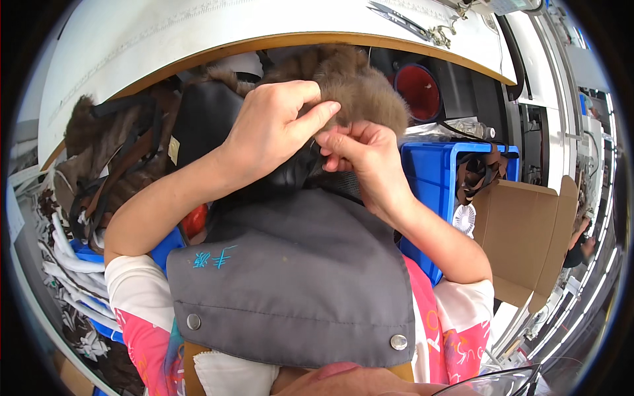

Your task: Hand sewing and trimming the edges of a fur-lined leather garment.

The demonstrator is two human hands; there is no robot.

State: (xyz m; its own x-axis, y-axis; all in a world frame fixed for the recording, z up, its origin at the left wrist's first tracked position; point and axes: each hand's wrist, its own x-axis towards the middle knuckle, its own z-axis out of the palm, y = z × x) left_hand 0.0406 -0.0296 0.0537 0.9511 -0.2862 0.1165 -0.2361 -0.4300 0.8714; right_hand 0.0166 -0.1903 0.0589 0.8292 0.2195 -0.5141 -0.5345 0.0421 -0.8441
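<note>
A brown fur piece (370,92) lies bunched over my lap, below the front edge of the white table. My left hand (274,125) is closed on its near side, with the thumb stretched along the fur and the fingers curled out of sight. Close beside it, my right hand (366,155) is pinched at the fur's lower edge. Whatever sits between those right fingertips is too small to make out. Both hands nearly meet in front of my grey apron (290,270).
Thread snips (399,20) lie on the white table (231,23). To my right stand a blue crate (429,171) with brown strips, an open cardboard box (522,231) and a red bucket (417,92). More fur pieces with dark straps (125,145) are piled at my left.
</note>
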